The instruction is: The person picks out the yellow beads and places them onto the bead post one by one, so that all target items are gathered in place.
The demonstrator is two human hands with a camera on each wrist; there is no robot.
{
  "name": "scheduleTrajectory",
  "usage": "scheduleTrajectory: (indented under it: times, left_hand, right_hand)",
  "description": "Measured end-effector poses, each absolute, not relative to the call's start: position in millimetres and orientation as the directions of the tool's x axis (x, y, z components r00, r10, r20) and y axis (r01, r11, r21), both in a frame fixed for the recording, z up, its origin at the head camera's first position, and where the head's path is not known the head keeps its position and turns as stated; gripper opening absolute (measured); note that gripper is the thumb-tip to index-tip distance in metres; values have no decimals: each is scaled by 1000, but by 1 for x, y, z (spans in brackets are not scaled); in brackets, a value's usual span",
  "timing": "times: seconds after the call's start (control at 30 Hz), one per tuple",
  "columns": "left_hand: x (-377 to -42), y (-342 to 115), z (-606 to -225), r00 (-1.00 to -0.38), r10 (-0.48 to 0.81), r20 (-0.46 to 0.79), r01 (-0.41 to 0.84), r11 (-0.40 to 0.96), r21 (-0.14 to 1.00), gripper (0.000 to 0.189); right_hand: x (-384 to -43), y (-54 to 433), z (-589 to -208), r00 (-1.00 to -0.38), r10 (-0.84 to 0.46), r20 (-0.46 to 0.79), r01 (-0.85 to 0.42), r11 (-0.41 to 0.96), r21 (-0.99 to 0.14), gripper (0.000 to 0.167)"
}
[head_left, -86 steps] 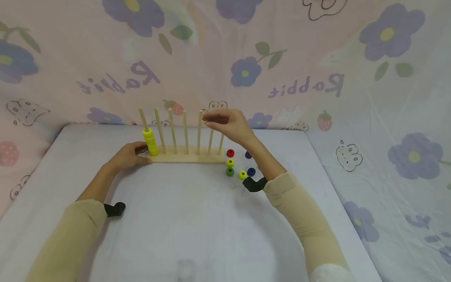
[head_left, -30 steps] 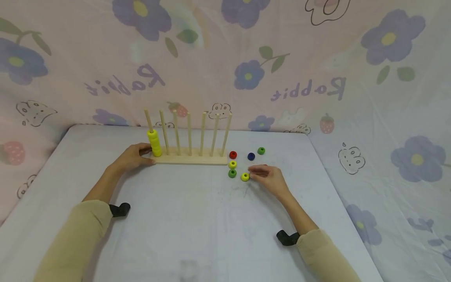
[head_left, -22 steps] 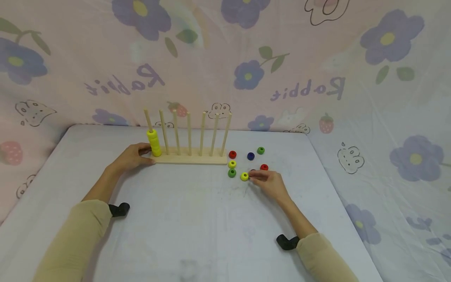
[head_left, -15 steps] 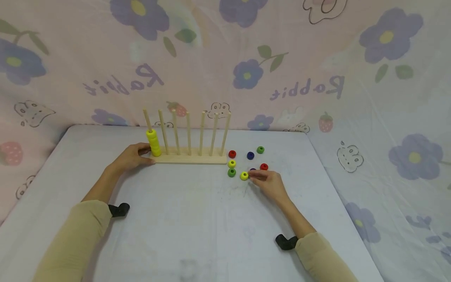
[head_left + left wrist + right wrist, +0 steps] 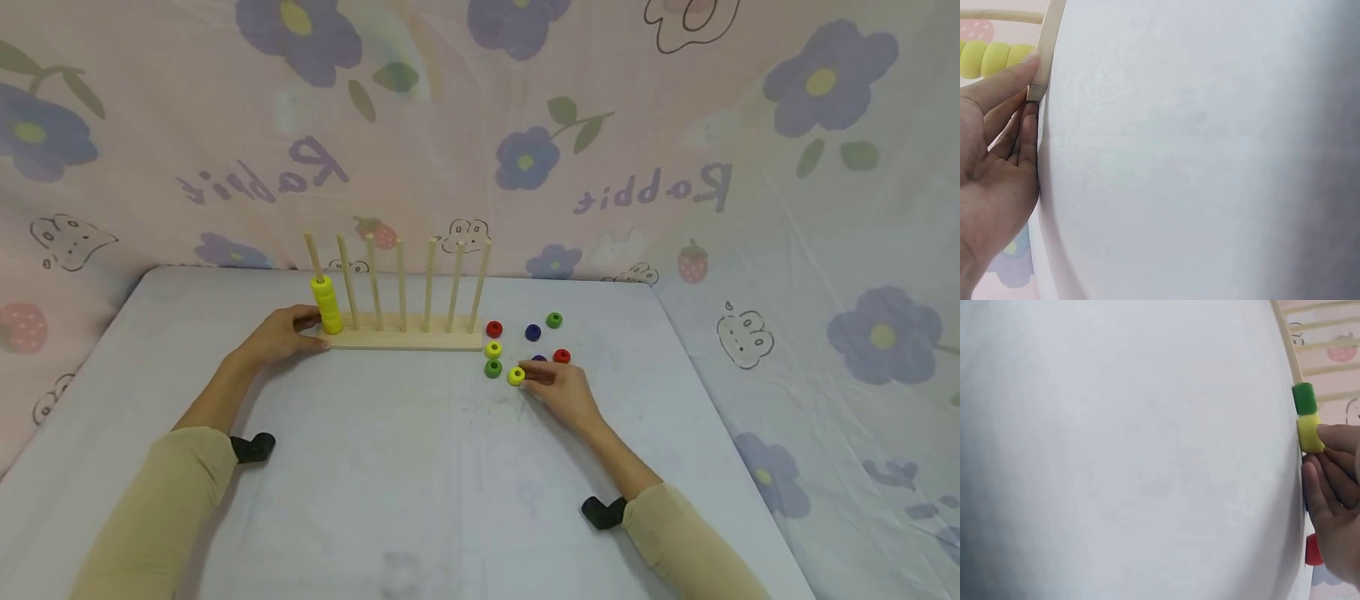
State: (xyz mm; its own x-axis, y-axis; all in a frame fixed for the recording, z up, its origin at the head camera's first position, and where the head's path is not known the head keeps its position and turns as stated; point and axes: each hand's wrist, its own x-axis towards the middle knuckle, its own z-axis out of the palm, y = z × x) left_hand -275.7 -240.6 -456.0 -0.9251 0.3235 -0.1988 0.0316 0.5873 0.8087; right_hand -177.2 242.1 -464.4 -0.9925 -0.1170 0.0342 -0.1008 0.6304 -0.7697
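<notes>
My left hand point(image 5: 279, 337) grips the left end of a wooden peg stand point(image 5: 405, 339), thumb at the front edge and the other fingers behind. The stand has a row of upright pegs; the leftmost carries a stack of yellow beads point(image 5: 327, 305), also visible as yellow beads point(image 5: 996, 59) beside my thumb in the left wrist view. Right of the stand, my right hand point(image 5: 564, 396) pinches a loose yellow bead point(image 5: 516, 377) at its right side with thumb and fingertips. In the right wrist view this yellow bead point(image 5: 1310, 433) appears beside a green bead point(image 5: 1304, 398).
Loose beads lie right of the stand: a red bead point(image 5: 494, 329), a second yellow bead point(image 5: 493, 349), a green bead point(image 5: 492, 368), a dark blue bead point(image 5: 532, 332), a farther green bead point(image 5: 554, 320) and another red bead point(image 5: 562, 356). A second blue bead point(image 5: 539, 359) is partly hidden behind my right hand.
My right hand has come down from the pegs to the loose beads and taken hold of the yellow bead, shifting it slightly left. My left hand stays on the stand.
</notes>
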Motion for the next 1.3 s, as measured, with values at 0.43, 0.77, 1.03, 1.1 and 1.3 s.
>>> scheduleTrajectory:
  times: [0.43, 0.77, 1.03, 1.1, 1.3]
  left_hand:
    - [-276, -242, -457, -923, 338, -185, 44, 571, 820, 75]
    - [-277, -243, -460, -923, 332, -193, 35, 572, 820, 75]
    - [-274, -241, -455, -923, 335, -191, 34, 565, 824, 75]
    - [-274, -241, -455, -923, 331, -195, 30, 569, 822, 75]
    - [-275, -242, -456, -925, 320, -206, 23, 587, 809, 76]
  right_hand:
    - [-181, 233, -464, -988, -118, 99, -153, 711, -686, 27]
    - [-183, 229, -462, -990, -110, 89, -141, 691, -709, 27]
    - [-188, 225, -448, -991, -107, 76, -128, 646, -753, 27]
    - [-190, 225, -446, -992, -104, 77, -126, 633, -764, 26]
    - [-197, 224, -440, -988, -106, 114, -155, 590, -792, 28]
